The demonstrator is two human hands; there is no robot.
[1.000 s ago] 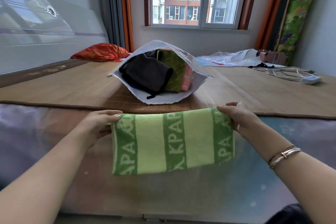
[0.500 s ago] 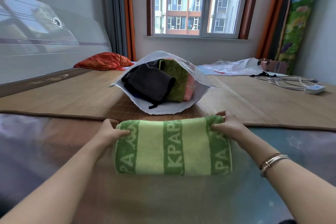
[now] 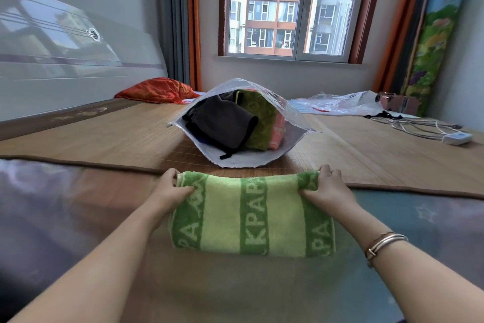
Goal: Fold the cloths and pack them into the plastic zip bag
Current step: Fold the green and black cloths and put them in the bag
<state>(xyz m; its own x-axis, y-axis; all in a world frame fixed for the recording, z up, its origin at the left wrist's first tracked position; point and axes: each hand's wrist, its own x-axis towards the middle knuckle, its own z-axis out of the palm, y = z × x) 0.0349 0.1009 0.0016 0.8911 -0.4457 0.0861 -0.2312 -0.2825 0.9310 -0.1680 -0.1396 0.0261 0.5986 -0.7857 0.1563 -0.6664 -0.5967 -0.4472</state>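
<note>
Towel [image 3: 252,214], green with darker lettered stripes, lay folded on the bed [image 3: 235,291] near its front edge, just short of the mat [image 3: 104,136]. Left hand [image 3: 171,189] gripped the towel's far left corner, fingers curled round it, thumb on top. Right hand [image 3: 327,189] gripped the far right corner the same way; 2 bangles [image 3: 383,242] sat on that wrist. Beyond the towel, on the mat, the zip bag [image 3: 248,160] lay with its mouth gaping, holding a dark cloth [image 3: 222,123], an olive cloth [image 3: 259,118] and a pink cloth [image 3: 278,131].
</note>
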